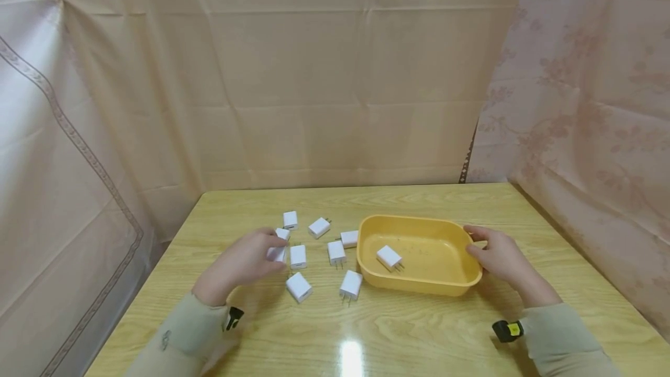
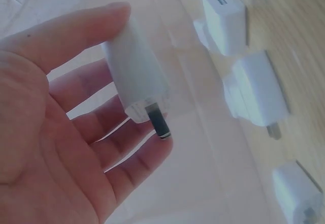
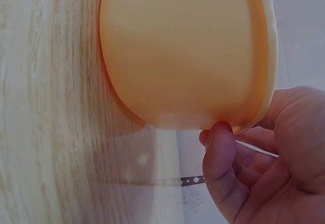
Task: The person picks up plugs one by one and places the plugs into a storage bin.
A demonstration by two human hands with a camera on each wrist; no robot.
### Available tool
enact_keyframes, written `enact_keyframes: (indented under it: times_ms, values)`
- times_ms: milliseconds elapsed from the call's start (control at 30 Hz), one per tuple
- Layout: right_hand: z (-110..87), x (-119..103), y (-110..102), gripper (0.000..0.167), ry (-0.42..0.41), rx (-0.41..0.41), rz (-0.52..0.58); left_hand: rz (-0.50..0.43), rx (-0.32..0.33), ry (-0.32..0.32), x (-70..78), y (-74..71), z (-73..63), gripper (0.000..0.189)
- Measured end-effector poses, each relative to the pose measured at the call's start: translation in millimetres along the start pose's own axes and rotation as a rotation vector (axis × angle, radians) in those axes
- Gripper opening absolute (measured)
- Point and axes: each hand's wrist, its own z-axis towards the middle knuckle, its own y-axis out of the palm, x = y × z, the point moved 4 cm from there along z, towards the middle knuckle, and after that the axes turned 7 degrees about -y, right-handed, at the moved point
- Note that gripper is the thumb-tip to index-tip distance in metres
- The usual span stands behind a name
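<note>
Left fingers (image 2: 144, 163): pinching white charger (image 2: 136, 69) against thumb (image 2: 76, 33) | right fingers (image 1: 481, 231): gripping end of yellow tray (image 3: 177, 61)

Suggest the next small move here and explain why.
Probably carry the white adapter in the left hand across to the yellow tray and set it inside: thumb and fingers hold it, another white adapter lies in the tray, and the right hand grips the tray's right end.

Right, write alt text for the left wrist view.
A left hand holds a white charger, one dark prong visible at its lower end. More white chargers lie at right on a wood-grain table.
</note>
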Motion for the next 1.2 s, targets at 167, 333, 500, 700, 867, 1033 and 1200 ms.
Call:
enact_keyframes:
  times_ms: [167, 333, 500, 700, 867, 1033, 1200]
  values:
    - [0.7, 0, 0, 0.053, -0.004, -0.001, -0.014, -0.004, 0.026, 0.010, 8.6, -3.1, 5.4, 0.041]
    - [0.4, 0, 1, 0.054, 0.006, -0.005, -0.008, -0.005, 0.032, 0.001, 19.0, -6.2, 14.0, 0.044]
    - [1.1, 0, 1, 0.054, 0.019, -0.004, -0.005, -0.006, 0.055, 0.047, 34.1, -7.5, 23.7, 0.043]
    - [2.0, 1, 2, 0.054, 0.022, -0.005, -0.006, 0.020, 0.053, 0.089, 51.3, -5.3, 33.4, 0.042]
    - [1.3, 1, 2, 0.054, 0.020, -0.006, -0.002, 0.020, 0.054, 0.118, 62.4, -3.4, 40.8, 0.042]
    - [1.0, 1, 2, 0.054, 0.014, -0.004, -0.005, 0.011, 0.030, 0.132, 69.7, 0.4, 49.0, 0.044]
    - [2.0, 2, 2, 0.055, 0.019, -0.006, -0.009, 0.003, 0.022, 0.164, 77.6, 1.9, 54.7, 0.045]
